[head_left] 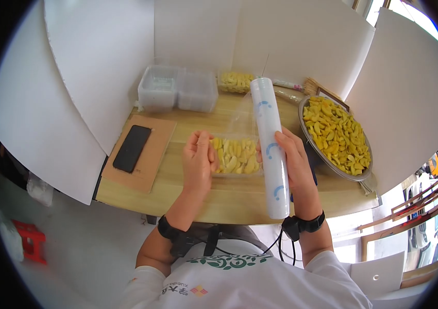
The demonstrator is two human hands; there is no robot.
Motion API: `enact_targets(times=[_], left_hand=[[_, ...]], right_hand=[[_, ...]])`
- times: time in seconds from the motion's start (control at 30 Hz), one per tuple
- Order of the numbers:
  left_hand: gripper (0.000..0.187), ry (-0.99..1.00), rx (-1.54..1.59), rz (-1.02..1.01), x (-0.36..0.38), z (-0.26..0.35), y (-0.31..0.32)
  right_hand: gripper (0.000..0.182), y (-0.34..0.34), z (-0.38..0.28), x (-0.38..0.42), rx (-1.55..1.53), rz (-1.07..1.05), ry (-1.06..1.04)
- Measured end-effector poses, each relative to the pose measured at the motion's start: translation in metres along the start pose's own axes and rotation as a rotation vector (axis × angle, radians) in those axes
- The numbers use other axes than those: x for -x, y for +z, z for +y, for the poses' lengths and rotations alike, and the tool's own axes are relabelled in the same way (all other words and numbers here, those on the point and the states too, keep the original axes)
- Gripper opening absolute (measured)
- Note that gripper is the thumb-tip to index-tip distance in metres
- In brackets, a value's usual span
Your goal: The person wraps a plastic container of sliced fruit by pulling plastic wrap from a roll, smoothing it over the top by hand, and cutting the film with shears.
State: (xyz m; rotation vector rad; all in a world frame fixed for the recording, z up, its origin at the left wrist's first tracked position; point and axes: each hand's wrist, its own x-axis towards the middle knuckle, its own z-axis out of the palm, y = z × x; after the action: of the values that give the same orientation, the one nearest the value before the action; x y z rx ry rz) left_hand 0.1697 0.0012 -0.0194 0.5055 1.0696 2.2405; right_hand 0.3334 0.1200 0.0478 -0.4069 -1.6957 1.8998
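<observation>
A long roll of cling film (pixel 270 165) with blue marks stands tilted in front of me, and my right hand (pixel 296 162) is wrapped round its right side. From the roll, a clear sheet of film (pixel 243 116) stretches leftward over a clear plastic tray (pixel 239 175). Yellow fruit slices (pixel 235 157) lie in rows inside that tray. My left hand (pixel 198 158) is closed in a pinch at the tray's left end, with the film edge at its fingers. The fingertips partly hide what they grip.
Stacked clear containers (pixel 162 88) stand at the back left, near a filled tray (pixel 236 81). A metal bowl (pixel 306 135) heaped with yellow slices sits at the right. A black phone (pixel 132 148) lies on a brown folder (pixel 149 167). White boards (pixel 198 33) enclose the table.
</observation>
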Motion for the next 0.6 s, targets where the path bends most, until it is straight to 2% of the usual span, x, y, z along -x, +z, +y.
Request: enact_targets(times=[0.1, 0.17, 0.2, 0.27, 0.4, 0.47, 0.6], left_hand=[[0.033, -0.01, -0.014, -0.026, -0.007, 0.002, -0.012], [0.045, -0.075, -0.023, -0.143, -0.008, -0.001, -0.015], [0.045, -0.073, -0.017, -0.141, -0.008, -0.004, -0.012], [0.063, -0.162, -0.015, -0.2, -0.009, -0.011, -0.002], [0.065, -0.28, 0.148, -0.322, -0.01, -0.015, 0.013], [0.072, -0.421, 0.296, -0.447, -0.008, -0.006, 0.024], [0.081, -0.427, 0.362, -0.402, -0.01, 0.008, 0.033]], right_hand=[[0.045, -0.004, -0.007, 0.004, -0.056, 0.029, -0.009], [0.046, -0.001, -0.008, 0.006, -0.091, -0.017, -0.015], [0.046, 0.002, -0.008, 0.007, -0.085, -0.02, -0.013], [0.046, 0.011, -0.012, 0.01, -0.08, -0.07, -0.064], [0.047, 0.021, -0.015, 0.018, -0.078, -0.128, -0.054], [0.049, 0.024, -0.015, 0.02, -0.254, -0.131, 0.038], [0.053, 0.03, -0.013, 0.019, -0.335, -0.143, 0.073]])
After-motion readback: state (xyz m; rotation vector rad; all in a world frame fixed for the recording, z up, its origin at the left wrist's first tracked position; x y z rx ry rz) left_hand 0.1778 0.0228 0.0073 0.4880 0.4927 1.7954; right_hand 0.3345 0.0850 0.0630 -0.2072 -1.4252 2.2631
